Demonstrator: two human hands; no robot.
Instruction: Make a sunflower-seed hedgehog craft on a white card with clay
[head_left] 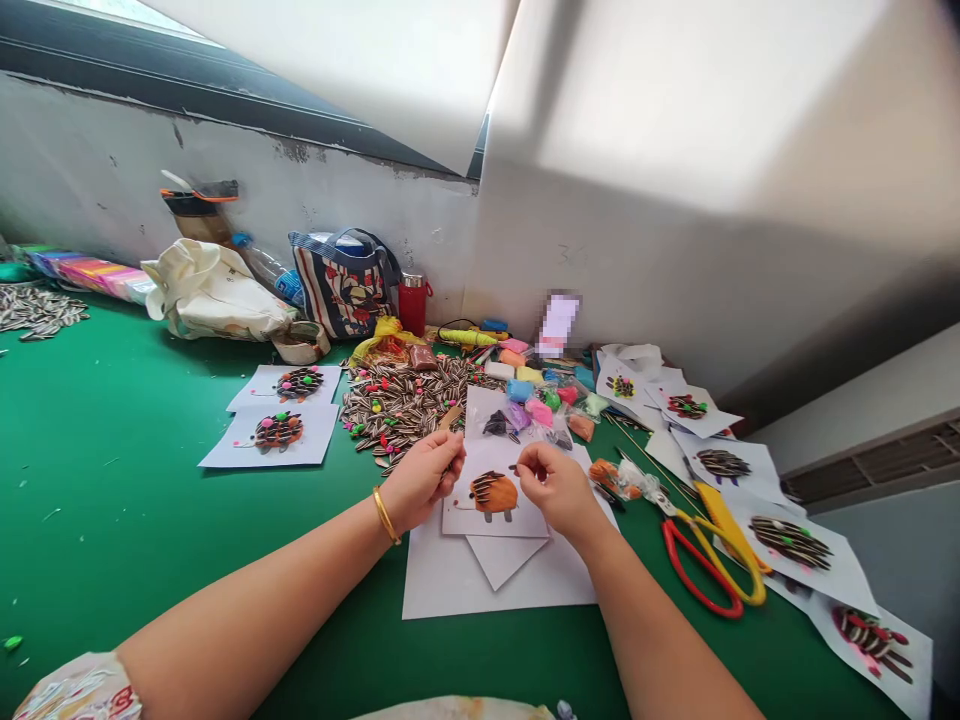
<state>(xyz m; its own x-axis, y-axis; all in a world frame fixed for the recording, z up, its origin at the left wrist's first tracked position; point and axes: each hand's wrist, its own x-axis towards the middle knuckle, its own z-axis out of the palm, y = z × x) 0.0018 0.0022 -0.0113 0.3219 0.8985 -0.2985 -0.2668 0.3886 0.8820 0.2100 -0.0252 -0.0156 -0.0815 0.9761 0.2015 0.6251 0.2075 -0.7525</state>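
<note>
Between my hands lies a white card (459,520) with a hedgehog of orange clay (501,494), with striped sunflower seeds pressed into its upper left. Its feet are grey, and a thin pink-tipped line extends from the snout. My left hand (426,480), wearing a gold bangle (386,515), is closed in a pinch at the card's upper left; what it holds is hidden. Above the card's right side, my right hand (559,488) pinches a small dark thing that looks like a sunflower seed (514,469). More white paper (435,590) lies underneath.
Beyond my hands spreads a sunflower seed pile (405,400), beside colored clay packs (540,395). Scissors (712,560) and a yellow comb-like tool (724,515) lie right, near finished hedgehog cards (795,510). Two more cards (300,450) lie left. Bags (217,290) line the wall.
</note>
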